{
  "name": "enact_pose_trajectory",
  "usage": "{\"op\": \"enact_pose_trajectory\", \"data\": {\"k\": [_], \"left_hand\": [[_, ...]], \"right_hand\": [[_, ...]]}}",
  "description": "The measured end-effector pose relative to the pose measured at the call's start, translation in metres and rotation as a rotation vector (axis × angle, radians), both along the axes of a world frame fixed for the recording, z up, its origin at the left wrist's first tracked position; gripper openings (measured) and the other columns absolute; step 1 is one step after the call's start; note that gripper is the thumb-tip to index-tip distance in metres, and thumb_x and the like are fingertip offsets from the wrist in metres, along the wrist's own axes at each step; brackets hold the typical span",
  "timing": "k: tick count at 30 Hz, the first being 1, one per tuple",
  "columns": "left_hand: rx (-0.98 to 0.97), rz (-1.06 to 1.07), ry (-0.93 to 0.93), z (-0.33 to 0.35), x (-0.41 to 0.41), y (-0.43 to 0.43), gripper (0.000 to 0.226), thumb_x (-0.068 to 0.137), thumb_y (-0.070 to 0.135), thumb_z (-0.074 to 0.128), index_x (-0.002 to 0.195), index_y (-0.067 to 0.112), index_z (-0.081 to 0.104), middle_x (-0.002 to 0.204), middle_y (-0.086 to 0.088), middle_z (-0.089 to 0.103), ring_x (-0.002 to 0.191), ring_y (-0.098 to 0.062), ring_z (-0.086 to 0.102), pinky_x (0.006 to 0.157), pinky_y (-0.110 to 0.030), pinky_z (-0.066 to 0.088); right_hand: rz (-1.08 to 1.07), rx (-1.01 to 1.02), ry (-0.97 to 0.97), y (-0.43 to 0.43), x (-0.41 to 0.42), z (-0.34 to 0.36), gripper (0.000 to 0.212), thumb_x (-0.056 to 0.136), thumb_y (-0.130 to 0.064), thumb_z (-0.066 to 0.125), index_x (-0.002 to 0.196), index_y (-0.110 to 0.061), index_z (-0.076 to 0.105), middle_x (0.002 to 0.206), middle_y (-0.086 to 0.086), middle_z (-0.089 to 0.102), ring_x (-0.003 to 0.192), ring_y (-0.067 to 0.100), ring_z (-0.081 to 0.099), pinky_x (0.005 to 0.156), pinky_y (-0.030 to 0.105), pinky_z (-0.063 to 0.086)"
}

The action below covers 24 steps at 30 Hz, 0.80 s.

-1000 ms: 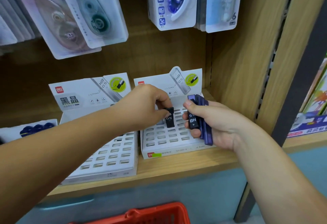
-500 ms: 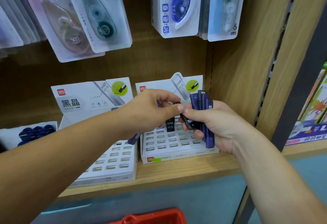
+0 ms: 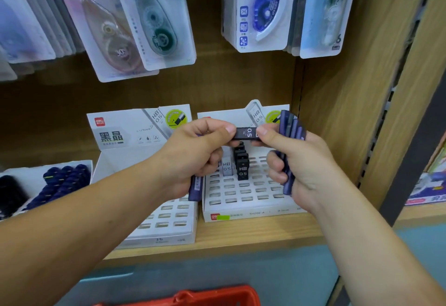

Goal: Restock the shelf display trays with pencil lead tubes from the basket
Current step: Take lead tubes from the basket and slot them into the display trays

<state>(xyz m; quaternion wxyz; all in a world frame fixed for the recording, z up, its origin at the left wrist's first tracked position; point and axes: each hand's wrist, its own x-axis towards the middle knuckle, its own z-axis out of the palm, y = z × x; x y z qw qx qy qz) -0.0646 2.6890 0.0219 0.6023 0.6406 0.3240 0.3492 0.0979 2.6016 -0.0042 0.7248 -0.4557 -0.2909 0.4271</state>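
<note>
Two white slotted display trays stand on the wooden shelf: the left tray (image 3: 166, 218) and the right tray (image 3: 243, 197). A few black tubes marked HB 0.5 (image 3: 242, 165) stand in the right tray's back slots. Above them, a dark lead tube (image 3: 247, 133) lies level, pinched at one end by my left hand (image 3: 193, 153) and at the other by my right hand (image 3: 296, 160). My left hand also holds a purple tube (image 3: 196, 188) under its palm. A bundle of purple tubes (image 3: 290, 127) sits in my right fist. The red basket (image 3: 193, 297) shows at the bottom edge.
Correction tape packs (image 3: 149, 23) hang on pegs above the trays. A white box of dark blue items (image 3: 62, 180) stands left of the trays. The shelf's wooden side wall (image 3: 337, 102) rises close beside my right hand.
My left hand let go of the tube it set in the right tray. It rose to my right hand, and both now pinch another tube, held level above the tray.
</note>
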Motion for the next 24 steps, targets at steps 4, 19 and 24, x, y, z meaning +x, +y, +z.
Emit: {"op": "enact_pose_trajectory", "data": {"k": [4,19,24], "left_hand": [[0.056,0.034,0.142,-0.008,-0.003,-0.007,0.019,0.108,0.032,0.053,0.109,0.016,0.064,0.066,-0.005,0.058,0.046,-0.014,0.035,0.043,-0.02,0.026],[-0.068,-0.036,0.0,-0.006,-0.015,0.005,0.021,0.109,0.012,0.047,0.124,0.007,0.062,0.082,-0.007,0.064,0.067,-0.016,0.058,0.07,-0.028,0.05],[0.099,0.018,0.087,-0.005,-0.016,-0.001,0.02,0.111,0.028,0.045,0.117,0.012,0.057,0.076,-0.009,0.069,0.063,-0.022,0.068,0.069,-0.039,0.054]], "right_hand": [[-0.181,-0.007,-0.031,0.01,-0.009,-0.003,0.015,0.085,-0.023,0.086,0.092,-0.016,0.075,0.09,0.023,0.075,0.046,0.015,0.043,0.041,0.025,0.035],[-0.128,-0.145,-0.861,0.005,0.016,-0.02,0.014,0.09,-0.019,0.078,0.092,-0.033,0.076,0.073,-0.015,0.069,0.058,0.009,0.058,0.049,0.02,0.044],[-0.064,-0.091,-0.937,0.008,0.011,-0.016,0.017,0.09,-0.008,0.076,0.094,-0.025,0.075,0.083,-0.009,0.073,0.074,0.003,0.064,0.062,0.007,0.045]]}}
